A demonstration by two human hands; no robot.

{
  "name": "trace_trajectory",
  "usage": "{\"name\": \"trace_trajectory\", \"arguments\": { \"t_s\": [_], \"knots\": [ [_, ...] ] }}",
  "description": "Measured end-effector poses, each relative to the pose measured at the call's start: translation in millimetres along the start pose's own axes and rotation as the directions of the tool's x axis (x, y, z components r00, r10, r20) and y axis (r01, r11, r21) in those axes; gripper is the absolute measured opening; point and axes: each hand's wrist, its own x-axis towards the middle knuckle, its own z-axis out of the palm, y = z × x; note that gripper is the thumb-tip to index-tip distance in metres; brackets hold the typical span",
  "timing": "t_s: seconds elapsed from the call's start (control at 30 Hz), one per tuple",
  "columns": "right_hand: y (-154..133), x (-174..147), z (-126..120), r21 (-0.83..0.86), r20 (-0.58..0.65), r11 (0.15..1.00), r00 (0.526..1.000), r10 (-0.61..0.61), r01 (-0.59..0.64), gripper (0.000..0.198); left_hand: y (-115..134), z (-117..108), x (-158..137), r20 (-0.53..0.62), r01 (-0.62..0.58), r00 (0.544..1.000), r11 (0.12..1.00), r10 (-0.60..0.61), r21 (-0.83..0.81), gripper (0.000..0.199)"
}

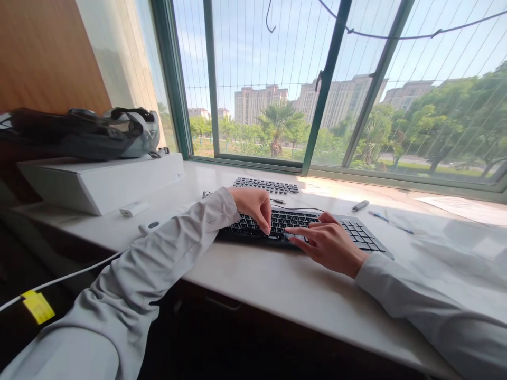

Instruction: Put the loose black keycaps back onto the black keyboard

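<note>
keyboard (293, 219), apparently steadied by spread right hand (330, 243); left hand (255, 205) pinching, contents unclear; keycaps (266, 184) rowed behind, likely for order.

Daylight is pouring in through the window (261, 126), and the sky (253, 37) is glowing pale behind it. Sun is laying a bright patch on the worktop (245, 274) near the sill — farther right, the surface is throwing back a milky glare — while the space underneath is sinking into near-black. The dark gear (79, 134) at the left is sitting in shade, its outlines smearing toward the edge. The wide lens is bending the view: window bars are leaning outward and the sleeves are stretching toward the lower corners. Around the left hand (253, 206), fingertip detail is looking soft against the dark keyboard (362, 235).
</note>
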Motion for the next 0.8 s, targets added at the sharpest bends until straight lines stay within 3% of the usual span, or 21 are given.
{"name": "trace_trajectory", "arguments": {
  "t_s": [0.2, 0.4, 0.6, 0.8],
  "knots": [
    [-7.2, 19.4, 1.6, 0.017, 0.076, 0.999, 0.996, 0.04, -0.041, 0.035, -2.3, 2.3, 0.7, -0.046, -0.038, 0.998, 0.999, 0.039, 0.034, 0.028],
    [-10.7, 43.8, 0.8, 0.233, 0.139, 0.946, 0.971, 0.195, -0.223, 0.034, -8.8, 1.5, 1.2, -0.092, -0.032, 0.995, 0.999, 0.036, 0.039, 0.033],
    [-6.7, 36.5, 7.1, 0.316, 0.212, 0.893, 0.941, 0.262, -0.32, 0.034, -10.2, 5.2, 4.8, -0.125, -0.033, 0.992, 0.999, 0.035, 0.024, 0.033],
    [-2.4, 32.9, 9.0, 0.376, 0.249, 0.864, 0.935, 0.254, -0.335, 0.038, -9.4, 6.0, 5.4, -0.117, -0.026, 0.993, 0.998, 0.031, 0.048, 0.033]
  ]
}}
